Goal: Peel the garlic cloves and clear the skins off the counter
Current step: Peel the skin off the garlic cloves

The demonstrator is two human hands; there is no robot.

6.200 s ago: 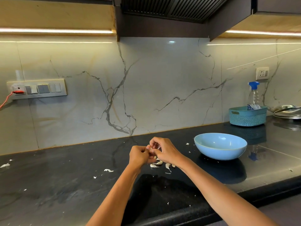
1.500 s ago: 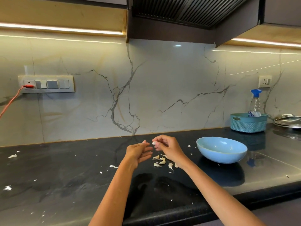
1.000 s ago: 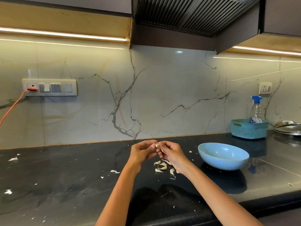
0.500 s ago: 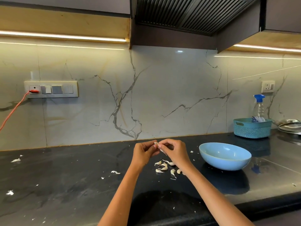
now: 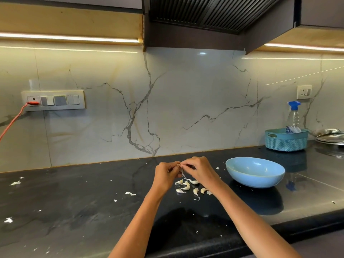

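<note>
Both hands meet above the counter (image 5: 74,202): the left hand (image 5: 165,175) and the right hand (image 5: 200,170) pinch one small garlic clove (image 5: 179,165) between their fingertips, and a thin strip of skin (image 5: 183,175) hangs down from it. Just under the hands a small pile of cloves and skins (image 5: 188,188) lies on the dark counter. A blue bowl (image 5: 255,172) stands right of the pile, near it. More white scraps (image 5: 130,193) lie scattered to the left. A teal basket (image 5: 286,139) stands far right, at the wall.
</note>
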